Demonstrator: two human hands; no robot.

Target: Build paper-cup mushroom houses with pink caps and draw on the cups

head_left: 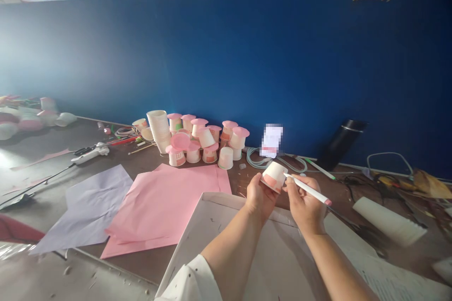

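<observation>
My left hand (259,194) is closed round a small white paper cup (274,175) with a pink patch on its side, held tilted above the table. My right hand (304,200) grips a white pen with a pink cap (310,191), and the pen's tip touches the cup's side. Both hands hover over a large white cardboard sheet (226,235) at the table's near edge.
Behind stands a cluster of white cups with pink lids (201,141) and a stack of plain cups (158,129). Pink paper (165,207) and lilac paper (92,207) lie to the left. A black flask (341,143), a cable (271,162), a glue gun (90,153) and a white roll (388,221) lie about.
</observation>
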